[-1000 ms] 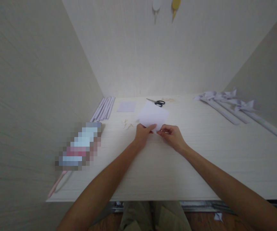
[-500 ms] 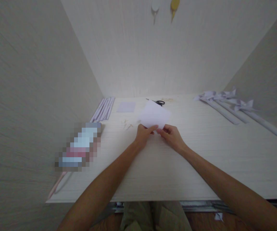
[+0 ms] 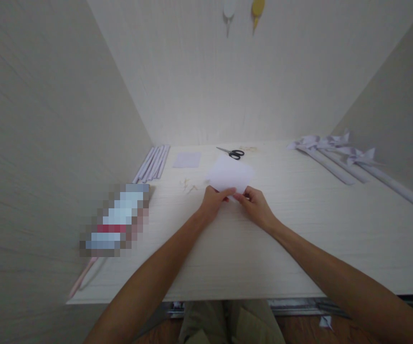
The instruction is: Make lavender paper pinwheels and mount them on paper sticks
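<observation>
Just in front of you, over the middle of the surface [image 3: 264, 267], you hold a white sheet of paper [image 3: 230, 174] by its near edge, in both hands. Your left hand [image 3: 214, 200] pinches this edge, with the thumb lying on top and other fingers going under the paper. Your right hand [image 3: 255, 205] is also pinching, at the near corner, and its fingertips are next to your left thumb; whether they touch each other, I cannot tell. The sheet extends away from your hands, with its far part close to the scissors [image 3: 230, 152], which have black handles.

Beyond your left hand and to its left there is a smaller paper square [image 3: 187, 160], lying flat. Nearer to this hand, small thin pieces [image 3: 185, 182] are scattered. Farther to the left lies a row of paper rolls [image 3: 152, 163], side by side, and nearer to you than these is a blurred object [image 3: 116, 220], which I cannot identify.

Well to the right of your right hand, and farther away, lie paper pinwheels [image 3: 360, 155] on long white sticks [image 3: 400, 188]. High above your hands, on the wall, are one white hook [image 3: 229, 8] and one yellow hook [image 3: 258, 7].
</observation>
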A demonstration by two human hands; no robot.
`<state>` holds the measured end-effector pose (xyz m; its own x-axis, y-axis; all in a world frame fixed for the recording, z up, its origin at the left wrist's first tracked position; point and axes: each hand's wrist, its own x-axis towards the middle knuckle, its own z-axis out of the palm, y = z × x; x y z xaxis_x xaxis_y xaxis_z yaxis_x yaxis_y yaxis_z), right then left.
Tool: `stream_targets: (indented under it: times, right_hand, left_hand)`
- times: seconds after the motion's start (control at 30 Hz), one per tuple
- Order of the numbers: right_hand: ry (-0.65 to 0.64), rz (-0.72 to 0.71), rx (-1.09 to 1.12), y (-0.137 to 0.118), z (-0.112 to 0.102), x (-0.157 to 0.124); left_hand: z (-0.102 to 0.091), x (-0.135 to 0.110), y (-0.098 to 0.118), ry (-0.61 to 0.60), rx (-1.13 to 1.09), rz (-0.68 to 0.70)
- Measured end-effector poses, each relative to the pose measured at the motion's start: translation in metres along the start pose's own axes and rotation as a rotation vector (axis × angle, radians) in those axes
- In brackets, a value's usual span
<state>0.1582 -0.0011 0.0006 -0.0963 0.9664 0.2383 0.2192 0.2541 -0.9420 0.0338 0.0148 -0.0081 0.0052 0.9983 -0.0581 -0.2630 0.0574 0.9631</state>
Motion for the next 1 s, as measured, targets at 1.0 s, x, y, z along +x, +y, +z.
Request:
stream_targets:
  times: [1.0]
  right_hand:
    - [-0.142,-0.009,-0.131,0.018,-0.002,0.006]
  left_hand:
    - [-0.004,0.008,-0.001,0.080,-0.158,0.032]
